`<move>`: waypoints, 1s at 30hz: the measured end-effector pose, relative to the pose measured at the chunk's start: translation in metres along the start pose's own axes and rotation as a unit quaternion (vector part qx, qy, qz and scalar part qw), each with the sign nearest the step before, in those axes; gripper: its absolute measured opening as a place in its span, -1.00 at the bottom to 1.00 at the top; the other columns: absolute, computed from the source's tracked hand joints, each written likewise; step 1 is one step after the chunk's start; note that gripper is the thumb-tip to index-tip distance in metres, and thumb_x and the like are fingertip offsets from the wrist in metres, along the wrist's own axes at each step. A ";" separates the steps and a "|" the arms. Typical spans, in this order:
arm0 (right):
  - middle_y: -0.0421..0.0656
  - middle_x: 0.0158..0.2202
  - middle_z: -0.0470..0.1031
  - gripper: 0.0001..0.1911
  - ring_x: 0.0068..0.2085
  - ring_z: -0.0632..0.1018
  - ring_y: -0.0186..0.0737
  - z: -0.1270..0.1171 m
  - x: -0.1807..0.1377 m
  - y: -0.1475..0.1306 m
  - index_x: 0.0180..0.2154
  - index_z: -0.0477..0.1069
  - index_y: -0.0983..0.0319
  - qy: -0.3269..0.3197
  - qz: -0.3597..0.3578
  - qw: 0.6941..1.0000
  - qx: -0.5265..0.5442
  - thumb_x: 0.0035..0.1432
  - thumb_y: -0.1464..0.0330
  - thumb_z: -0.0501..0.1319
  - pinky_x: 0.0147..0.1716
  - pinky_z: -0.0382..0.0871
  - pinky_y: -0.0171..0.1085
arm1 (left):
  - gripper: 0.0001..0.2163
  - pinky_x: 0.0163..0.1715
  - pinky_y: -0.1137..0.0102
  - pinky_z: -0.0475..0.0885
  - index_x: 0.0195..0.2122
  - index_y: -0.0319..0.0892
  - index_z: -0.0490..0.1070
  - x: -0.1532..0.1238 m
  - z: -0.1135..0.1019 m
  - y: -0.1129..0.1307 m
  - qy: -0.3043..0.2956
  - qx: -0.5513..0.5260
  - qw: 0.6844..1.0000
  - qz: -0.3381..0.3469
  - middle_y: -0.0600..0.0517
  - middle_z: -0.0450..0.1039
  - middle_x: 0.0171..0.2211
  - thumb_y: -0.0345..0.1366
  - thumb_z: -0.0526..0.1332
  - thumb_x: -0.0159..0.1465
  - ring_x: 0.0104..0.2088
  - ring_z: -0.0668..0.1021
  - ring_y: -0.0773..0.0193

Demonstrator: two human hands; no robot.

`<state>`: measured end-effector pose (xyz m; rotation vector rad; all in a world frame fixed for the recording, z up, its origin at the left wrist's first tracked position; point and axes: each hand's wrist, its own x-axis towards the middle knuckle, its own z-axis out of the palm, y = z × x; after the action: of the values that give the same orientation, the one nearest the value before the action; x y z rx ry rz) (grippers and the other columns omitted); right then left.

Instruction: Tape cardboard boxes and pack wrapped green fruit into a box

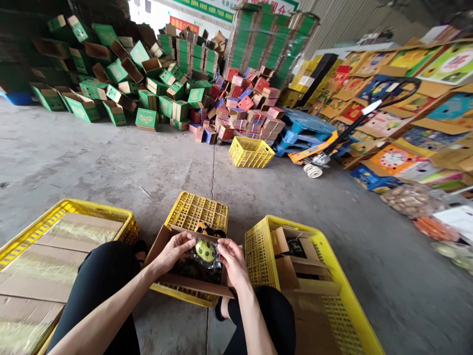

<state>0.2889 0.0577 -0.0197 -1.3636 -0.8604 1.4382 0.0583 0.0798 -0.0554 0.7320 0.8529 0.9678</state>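
Between my two hands is a clear plastic packet with a round, yellow-green, dark-spotted piece (206,251) inside; its exact kind I cannot make out. The fingers of my left hand (177,250) pinch the packet's left edge. On the other side, my right hand (232,259) pinches its right edge. Below them lies an open cardboard box (197,282) with dark, shiny packets inside, partly hidden by my hands. The box rests on a yellow plastic crate (195,209). A black and orange item (209,229) shows just behind the box's far wall.
Left of my knee, a yellow crate (107,209) holds taped cartons (48,259). Another yellow crate (258,251) at right contains open cardboard boxes (306,268). Farther off are a yellow basket (252,153), a pallet jack (321,158), blue pallets (306,125) and heaped green boxes (146,118).
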 end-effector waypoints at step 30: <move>-0.20 0.36 0.41 -0.32 0.41 0.32 0.05 0.000 -0.002 -0.002 0.20 0.51 -0.06 -0.177 0.045 0.981 0.061 0.00 0.35 0.45 0.34 0.26 0.05 | -0.53 0.03 0.20 0.53 0.01 -0.11 0.58 -0.003 -0.008 0.003 -0.052 0.007 0.999 0.013 -0.07 0.57 0.04 -0.13 0.58 0.11 -0.01 0.61 0.07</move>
<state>0.2888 0.0566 -0.0167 -1.0827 -0.9269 1.8075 0.0492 0.0799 -0.0560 0.8007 0.7620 0.9405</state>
